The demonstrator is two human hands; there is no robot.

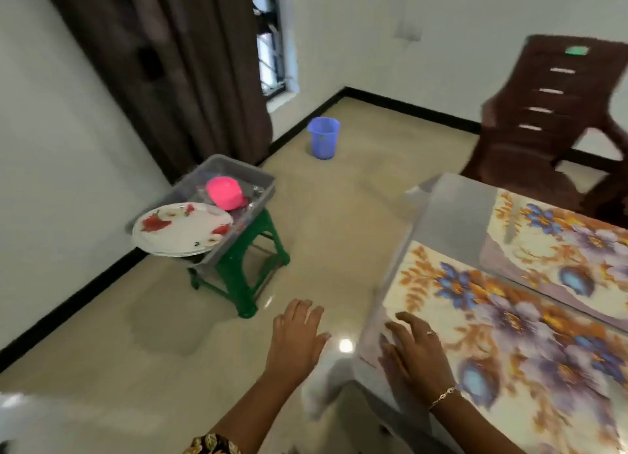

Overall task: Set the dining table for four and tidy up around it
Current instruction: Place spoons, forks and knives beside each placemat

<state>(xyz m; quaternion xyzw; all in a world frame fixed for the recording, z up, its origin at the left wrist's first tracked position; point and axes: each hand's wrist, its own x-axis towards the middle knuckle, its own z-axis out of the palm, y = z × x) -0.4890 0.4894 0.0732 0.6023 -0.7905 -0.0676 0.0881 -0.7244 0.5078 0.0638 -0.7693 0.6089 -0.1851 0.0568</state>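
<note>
We find the desk, a rectangular top under a cream cloth printed with blue and orange flowers and a clear plastic cover, at the right of the view. The left hand hovers above the glossy beige tiled floor, just beside the desk's near corner. Its grip is slack, with the fingers straight and spread, holding nothing. The right hand lies over that corner, its grip likewise loose, fingers spread and lightly bent. Blur prevents us from telling whether it touches the cover.

The tableware stands well apart from the desk, to the left. A stack of white round plates with red flower print and a pink plastic bowl sit in a grey plastic tray on a green plastic stool near the white wall. The plates overhang the tray's near rim.

A blue plastic bucket stands on the floor near the brown curtain and the window. A brown plastic chair stands at the desk's far side. Black skirting lines the walls.
</note>
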